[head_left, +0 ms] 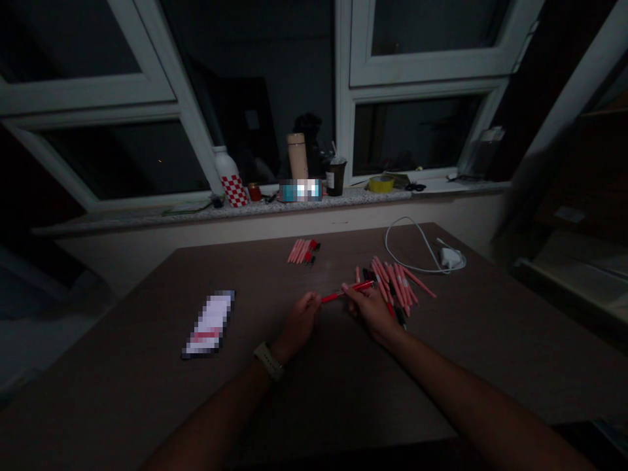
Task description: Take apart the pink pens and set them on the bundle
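A red pen (347, 291) is grasped by the right hand (373, 315) beside the pile of pink pens (395, 282), and is held crosswise toward the curled left hand (297, 322), whose grip cannot be told.

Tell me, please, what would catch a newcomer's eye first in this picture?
First comes the red pen between the left hand and right hand, in the middle of the dark table. Just beyond lies a heap of pink pens, with a white charger to its right. A red-checked white bottle stands on the windowsill.
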`<state>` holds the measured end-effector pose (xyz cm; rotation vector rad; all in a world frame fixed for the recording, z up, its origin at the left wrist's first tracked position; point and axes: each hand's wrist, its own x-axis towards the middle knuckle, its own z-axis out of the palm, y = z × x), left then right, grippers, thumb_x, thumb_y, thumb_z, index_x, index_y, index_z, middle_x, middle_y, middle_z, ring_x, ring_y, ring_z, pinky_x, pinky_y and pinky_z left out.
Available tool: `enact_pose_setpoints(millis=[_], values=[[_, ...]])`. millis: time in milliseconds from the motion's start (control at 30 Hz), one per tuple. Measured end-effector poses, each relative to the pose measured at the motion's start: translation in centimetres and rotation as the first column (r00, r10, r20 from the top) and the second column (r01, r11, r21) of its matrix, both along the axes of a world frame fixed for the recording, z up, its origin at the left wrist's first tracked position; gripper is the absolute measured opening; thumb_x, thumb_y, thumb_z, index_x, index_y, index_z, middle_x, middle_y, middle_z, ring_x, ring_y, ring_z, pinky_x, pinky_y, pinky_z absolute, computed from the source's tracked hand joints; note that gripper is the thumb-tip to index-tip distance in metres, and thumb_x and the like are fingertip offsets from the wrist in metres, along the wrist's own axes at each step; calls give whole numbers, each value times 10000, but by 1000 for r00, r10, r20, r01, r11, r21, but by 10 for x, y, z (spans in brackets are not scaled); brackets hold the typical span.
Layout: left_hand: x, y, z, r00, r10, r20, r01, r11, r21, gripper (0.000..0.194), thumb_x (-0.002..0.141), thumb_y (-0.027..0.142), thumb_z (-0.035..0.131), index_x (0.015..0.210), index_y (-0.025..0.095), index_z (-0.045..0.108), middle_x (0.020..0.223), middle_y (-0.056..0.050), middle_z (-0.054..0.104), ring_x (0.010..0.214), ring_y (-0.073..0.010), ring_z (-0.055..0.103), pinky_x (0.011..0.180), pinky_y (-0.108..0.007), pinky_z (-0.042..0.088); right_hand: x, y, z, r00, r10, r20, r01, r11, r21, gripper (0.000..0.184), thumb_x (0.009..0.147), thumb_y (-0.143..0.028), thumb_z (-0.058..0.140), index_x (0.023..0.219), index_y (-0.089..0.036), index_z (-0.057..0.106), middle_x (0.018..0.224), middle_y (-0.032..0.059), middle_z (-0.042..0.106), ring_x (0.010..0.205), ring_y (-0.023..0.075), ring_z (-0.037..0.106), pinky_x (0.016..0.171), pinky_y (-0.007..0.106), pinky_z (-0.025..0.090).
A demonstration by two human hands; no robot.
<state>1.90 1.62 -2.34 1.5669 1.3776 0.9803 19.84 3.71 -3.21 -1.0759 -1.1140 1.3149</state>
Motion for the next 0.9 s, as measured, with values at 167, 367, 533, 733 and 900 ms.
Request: enact_pose_setpoints(millis=[167, 367, 533, 733, 900], values=[[1, 0, 3, 1000, -8, -14, 8, 1000, -6, 486, 898, 599, 338, 721, 188, 528, 598, 22, 479, 558, -139, 451, 549, -261, 337, -1, -1, 2, 1000, 9, -15, -9, 1000, 2, 405, 722, -551, 683, 662, -167, 569, 469, -49, 476, 417, 82, 403, 432, 217, 258], [1, -1, 1, 996, -29, 81, 31, 999, -29, 349, 870, 541, 458, 828, 197, 499, 645, 44, 479, 576, -119, 459, 532, -225, 345, 0, 0, 2, 1000, -10, -6, 10, 1000, -10, 416, 706, -564, 687, 658, -169, 566, 462, -54, 473, 407, 80, 392, 417, 214, 246], [0, 2, -2, 1000, -5, 7, 5, 1000, 21, 423, 895, 567, 395, 757, 184, 510, 618, 32, 473, 565, -122, 447, 529, -235, 336, 0, 1, 1, 1000, 4, -22, -3, 1000, 3, 392, 716, -542, 690, 699, -163, 590, 471, -53, 478, 418, 82, 400, 430, 214, 264], [0, 1, 0, 1000, -11, 6, 11, 1000, 16, 445, 898, 571, 383, 763, 175, 535, 621, 25, 483, 570, -122, 454, 536, -236, 341, 0, 0, 2, 1000, 6, -30, -5, 1000, 7, 395, 728, -541, 683, 691, -160, 586, 481, -51, 485, 426, 79, 402, 436, 216, 259], [1, -1, 1, 998, -24, 61, 25, 1000, -8, 364, 868, 546, 470, 828, 187, 517, 630, 47, 481, 552, -108, 440, 526, -219, 339, 0, -1, 3, 1000, -15, -20, 14, 1000, -11, 413, 713, -552, 689, 665, -160, 570, 477, -51, 481, 423, 77, 401, 436, 216, 258]])
